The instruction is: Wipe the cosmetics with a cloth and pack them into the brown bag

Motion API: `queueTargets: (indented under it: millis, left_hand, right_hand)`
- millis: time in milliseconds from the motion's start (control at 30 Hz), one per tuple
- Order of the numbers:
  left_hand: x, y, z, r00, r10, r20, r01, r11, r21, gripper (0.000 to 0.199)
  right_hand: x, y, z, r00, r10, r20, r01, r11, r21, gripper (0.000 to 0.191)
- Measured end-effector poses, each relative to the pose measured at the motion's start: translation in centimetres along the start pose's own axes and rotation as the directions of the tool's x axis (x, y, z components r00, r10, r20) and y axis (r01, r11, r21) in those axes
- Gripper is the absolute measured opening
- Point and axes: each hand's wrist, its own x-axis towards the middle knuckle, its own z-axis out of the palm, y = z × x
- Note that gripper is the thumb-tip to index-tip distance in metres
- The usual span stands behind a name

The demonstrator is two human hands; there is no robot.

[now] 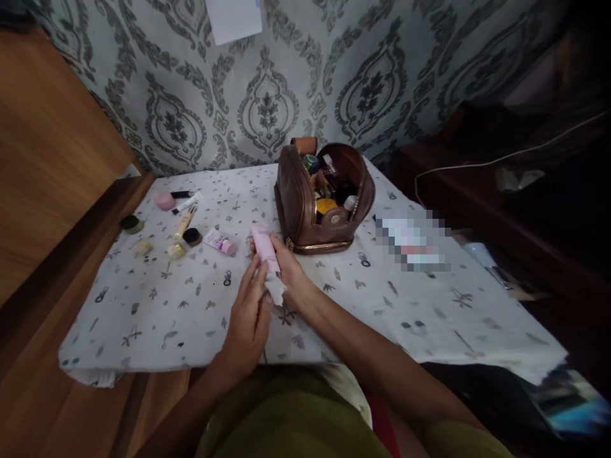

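A pale pink squeeze tube (264,245) is held tilted in front of the brown bag. My right hand (287,262) grips it from the right and behind, with fingers wrapped round it. My left hand (249,312) presses a crumpled white tissue (275,288) against the lower end of the tube, its fingertips on the tube's front. Just left of my hands lies a white and pink tube (220,243) with a purple print. The brown toiletry bag (298,197) stands unzipped behind my hands, filled with several bottles and jars.
At the left lie a black-lidded jar (192,236), a yellowish slim bottle (185,222), a small yellow jar (176,250), a dark green jar (132,224) and a pink round item (165,201). A blurred-out packet (410,242) rests at the right on the patterned tablecloth (191,318).
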Motion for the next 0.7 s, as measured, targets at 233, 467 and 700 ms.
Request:
queueTargets:
  millis: [233, 467, 700]
  left_hand:
    - [-0.3, 0.0, 1.7, 0.857, -0.513, 0.051, 0.456, 0.709, -0.538, 0.034]
    - [0.7, -1.1, 0.1, 0.776, -0.621, 0.106, 0.521, 0.538, -0.663, 0.037]
    - [0.7, -2.9, -2.3, 0.903, -0.396, -0.169, 0.345, 0.9, -0.266, 0.051]
  right_hand:
    - [-1.0, 1.3, 0.9, 0.884, -0.466, 0.028, 0.465, 0.873, -0.147, 0.018]
    - [-2.3, 0.1, 1.9, 0.866, -0.457, 0.201, 0.47, 0.882, -0.018, 0.022]
    - [-1.7, -0.5, 1.7, 0.933, -0.355, 0.058, 0.345, 0.929, 0.132, 0.019]
